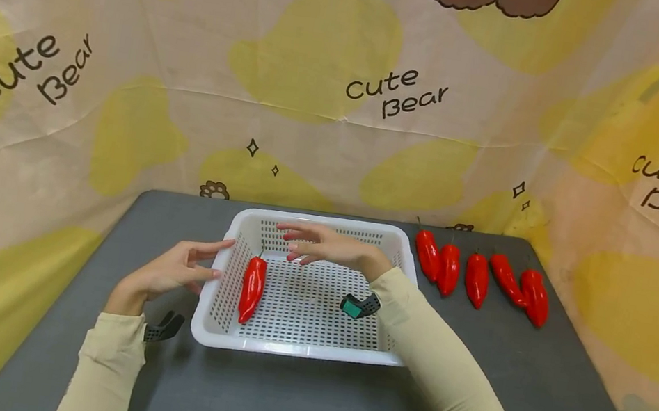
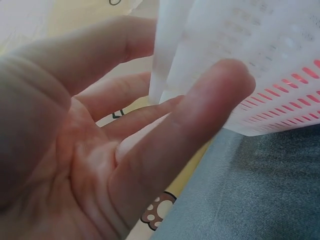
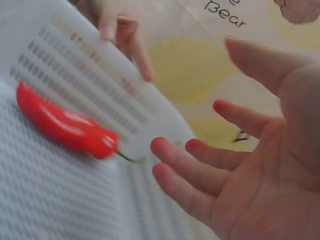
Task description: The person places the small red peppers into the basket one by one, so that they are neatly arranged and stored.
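In the head view, a white perforated plastic basket (image 1: 296, 351) rests on the grey table. One red chili pepper (image 1: 252, 289) lies inside along its left wall, green stem pointing to the back. My left hand (image 1: 172, 268) is at the basket's left side, its fairly straight fingers and thumb touching the rim (image 2: 172, 45). Over the back middle of the basket hovers my right hand (image 1: 333, 246), holding nothing, fingers spread and loosely extended. The right wrist view shows these fingers (image 3: 190, 172) apart from the pepper (image 3: 70, 127).
Several more red peppers (image 1: 476, 280) lie in a row on the table (image 1: 289, 403), right of the basket. A patterned cloth (image 1: 305, 153) hangs behind the table and along both sides. Each wrist wears a dark strap (image 1: 163, 328).
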A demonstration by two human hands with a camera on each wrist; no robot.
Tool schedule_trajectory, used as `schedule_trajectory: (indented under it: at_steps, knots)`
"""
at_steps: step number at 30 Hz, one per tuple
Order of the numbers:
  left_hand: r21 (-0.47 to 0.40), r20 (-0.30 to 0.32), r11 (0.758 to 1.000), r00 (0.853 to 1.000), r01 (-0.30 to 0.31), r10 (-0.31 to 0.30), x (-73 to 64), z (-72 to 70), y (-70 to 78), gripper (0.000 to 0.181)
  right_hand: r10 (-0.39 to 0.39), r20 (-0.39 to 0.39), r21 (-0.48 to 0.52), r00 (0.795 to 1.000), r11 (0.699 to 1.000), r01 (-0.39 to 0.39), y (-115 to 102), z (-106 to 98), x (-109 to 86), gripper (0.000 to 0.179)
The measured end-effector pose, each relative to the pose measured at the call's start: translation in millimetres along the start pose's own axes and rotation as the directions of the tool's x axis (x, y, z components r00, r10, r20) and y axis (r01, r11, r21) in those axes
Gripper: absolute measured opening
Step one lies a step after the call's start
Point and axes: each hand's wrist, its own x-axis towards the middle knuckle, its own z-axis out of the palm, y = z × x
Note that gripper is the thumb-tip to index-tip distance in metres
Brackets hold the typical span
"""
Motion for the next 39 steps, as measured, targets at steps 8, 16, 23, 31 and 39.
schedule_trajectory:
  at_steps: [8,16,23,31,39]
  knots:
    - [0.009,-0.012,1.0,1.0,0.01,-0.01,-0.9,-1.1,-0.5,0.072,-0.01,-0.181,-0.037,0.983,0.999,0.003,-4,-59,-56.5,0.057]
    - [0.006,-0.013,1.0,1.0,0.011,-0.011,-0.5,-4.4,3.2,0.073,0.12,-0.464,0.189,0.878,0.981,-0.034,20,-106,-105.5,0.057]
    - [0.004,-0.005,1.0,1.0,0.015,-0.015,-0.6,-3.7,2.5,0.072,0.173,-0.513,0.24,0.841,0.969,-0.053,44,-122,-130.4,0.063]
    - [0.01,-0.007,1.0,1.0,0.011,-0.011,-0.8,-2.8,2.1,0.071,0.205,-0.543,0.239,0.815,0.967,-0.084,61,-132,-144.9,0.064]
    - [0.028,-0.009,1.0,1.0,0.014,-0.014,-0.8,-3.1,0.0,0.071,0.237,-0.556,0.175,0.797,0.97,-0.167,78,-137,-152.0,0.062]
